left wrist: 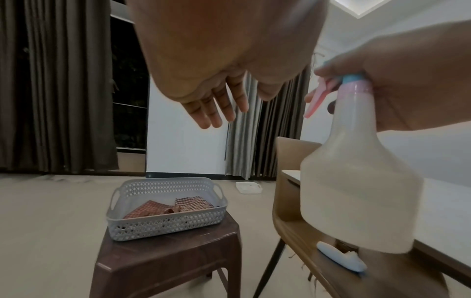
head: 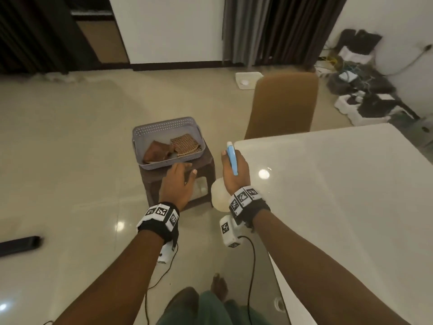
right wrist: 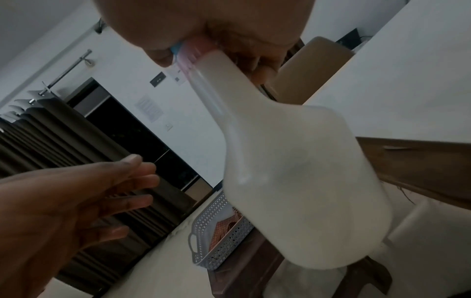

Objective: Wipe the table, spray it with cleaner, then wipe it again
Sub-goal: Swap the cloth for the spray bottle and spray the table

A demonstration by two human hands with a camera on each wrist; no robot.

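My right hand (head: 234, 171) grips the neck of a milky white spray bottle (left wrist: 356, 191) with a blue and pink spray head (head: 232, 158), held in the air just left of the white table (head: 339, 195). The bottle (right wrist: 293, 177) fills the right wrist view. My left hand (head: 179, 181) hovers open, fingers spread, above the front of a grey perforated basket (head: 140, 137). Inside the basket lie two checked cloths, a brown one (head: 155, 154) and a paler one (head: 185, 144). The left hand's fingers (left wrist: 214, 108) hold nothing.
The basket (left wrist: 165, 223) sits on a dark brown plastic stool (left wrist: 165, 262). A tan chair (head: 284, 104) stands tucked at the table's far side, a light blue object (left wrist: 341, 258) lying on its seat. Boxes and cables crowd the far right corner (head: 358, 90).
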